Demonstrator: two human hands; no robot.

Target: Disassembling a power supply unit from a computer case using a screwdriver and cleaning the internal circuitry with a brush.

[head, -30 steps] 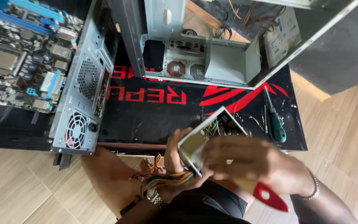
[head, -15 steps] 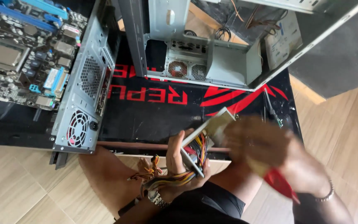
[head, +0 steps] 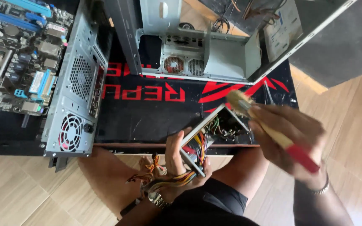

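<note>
Over lap, at table [head: 147, 121] edge: your left hand [head: 181, 161] is gripping opened power supply [head: 208, 136], wires [head: 177, 180] trailing below. Your right hand [head: 292, 138] is clasping brush [head: 269, 129], bristles at casing's top edge. Dusting step seems underway; next stroke is calling for bristles inside, supply held steady.

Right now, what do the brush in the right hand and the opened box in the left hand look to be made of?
Brush: pale wood-like handle with a glossy red end, perhaps paint or plastic; tan bristles, blurred. Power supply box: thin bare grey sheet metal, judging by its folded edges, with plastic-insulated coloured wires.
</note>
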